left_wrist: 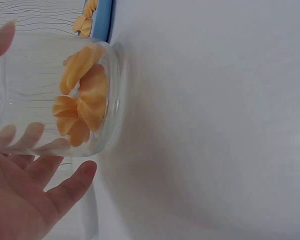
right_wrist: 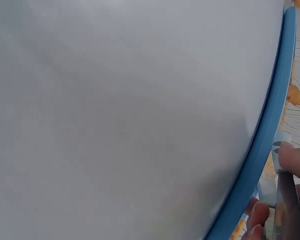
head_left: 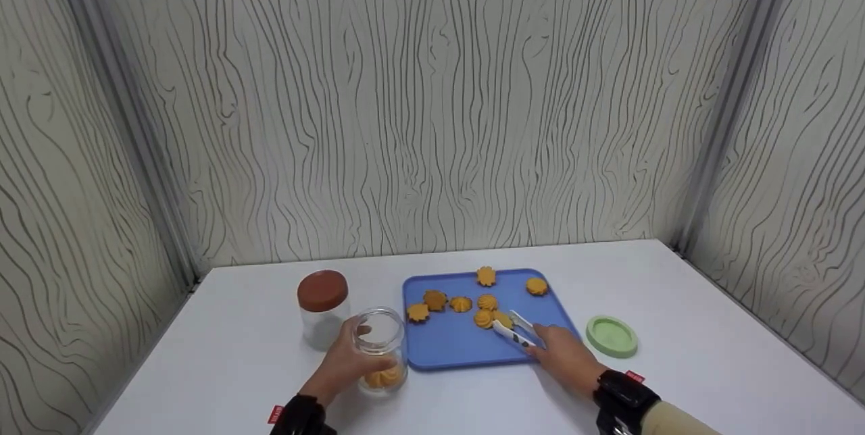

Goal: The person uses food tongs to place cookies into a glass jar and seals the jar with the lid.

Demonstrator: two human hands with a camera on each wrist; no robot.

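My left hand (head_left: 343, 362) grips a clear, lidless glass jar (head_left: 388, 334), thumb on one side and fingers on the other. Several golden swirled cookies (left_wrist: 92, 97) lie at the jar's bottom. Whether the jar touches the table or is slightly lifted, I cannot tell. In my right hand (head_left: 567, 358) are white-tipped tongs (head_left: 511, 335), reaching over the blue tray (head_left: 446, 348). Their tips stand apart around a cookie (head_left: 502, 318) near the tray's middle; whether they touch it is unclear. More cookies (head_left: 461, 304) are spread over the tray. The right wrist view shows mostly table.
A second clear jar (head_left: 326, 327) with a reddish-brown lid (head_left: 323, 290) stands behind my left hand. Right of the tray lies a round light-green lid (head_left: 611, 336). The white table (head_left: 257, 334) ends at wood-grain-patterned panels (head_left: 432, 117) behind and at the sides.
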